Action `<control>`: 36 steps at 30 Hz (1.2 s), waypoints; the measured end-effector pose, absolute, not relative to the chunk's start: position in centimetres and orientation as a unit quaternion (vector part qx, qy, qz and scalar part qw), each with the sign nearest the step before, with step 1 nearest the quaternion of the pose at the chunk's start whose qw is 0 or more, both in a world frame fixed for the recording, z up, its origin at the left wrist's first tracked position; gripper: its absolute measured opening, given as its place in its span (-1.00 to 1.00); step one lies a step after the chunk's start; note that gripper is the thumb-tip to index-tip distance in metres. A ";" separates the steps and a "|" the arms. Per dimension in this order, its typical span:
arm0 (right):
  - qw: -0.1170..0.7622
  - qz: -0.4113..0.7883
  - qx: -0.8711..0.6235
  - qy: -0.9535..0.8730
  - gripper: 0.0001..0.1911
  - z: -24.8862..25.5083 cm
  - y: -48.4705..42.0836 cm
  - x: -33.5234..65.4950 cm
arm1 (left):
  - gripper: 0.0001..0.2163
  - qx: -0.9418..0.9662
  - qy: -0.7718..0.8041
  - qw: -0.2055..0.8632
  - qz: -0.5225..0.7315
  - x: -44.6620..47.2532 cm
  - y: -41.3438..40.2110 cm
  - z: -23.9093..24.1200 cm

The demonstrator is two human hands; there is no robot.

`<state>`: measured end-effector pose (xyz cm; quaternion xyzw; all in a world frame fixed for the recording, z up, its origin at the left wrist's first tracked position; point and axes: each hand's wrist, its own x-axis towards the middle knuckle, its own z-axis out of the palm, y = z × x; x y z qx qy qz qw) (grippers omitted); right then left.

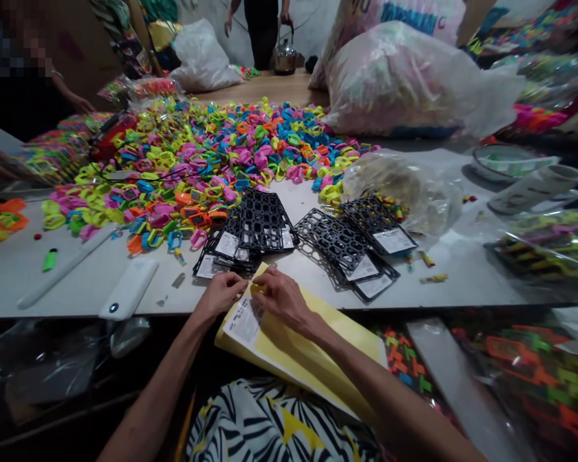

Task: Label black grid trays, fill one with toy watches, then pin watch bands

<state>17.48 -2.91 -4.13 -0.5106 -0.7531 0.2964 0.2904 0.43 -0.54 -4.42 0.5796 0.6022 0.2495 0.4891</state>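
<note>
My left hand and my right hand meet at the table's near edge over a yellow sheet that carries white printed labels. Both hands have their fingers curled; the right fingertips pinch at the sheet's top edge, and the left fingers press next to a label. Just beyond them lie stacks of black plastic grid cards, each with a white label, and a second stack to the right.
A wide heap of small bright plastic rings covers the table's middle. A white power bank, a green lighter, clear bags, big sacks, bowls. Other people stand at left and far back.
</note>
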 end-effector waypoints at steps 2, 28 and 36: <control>0.290 0.287 -0.514 -0.754 -0.82 -3.9 -3.1 17.4 | -0.73 0.568 0.597 0.504 0.260 0.7 -0.6 -4.0; 0.324 0.155 -0.585 -0.728 -0.86 -3.8 -5.4 18.8 | -0.32 0.579 0.556 0.529 0.276 5.8 -0.5 -0.9; 0.453 0.470 -0.474 -0.591 -0.97 0.1 -7.3 23.5 | -0.63 0.756 0.546 0.323 0.162 6.4 1.7 -4.0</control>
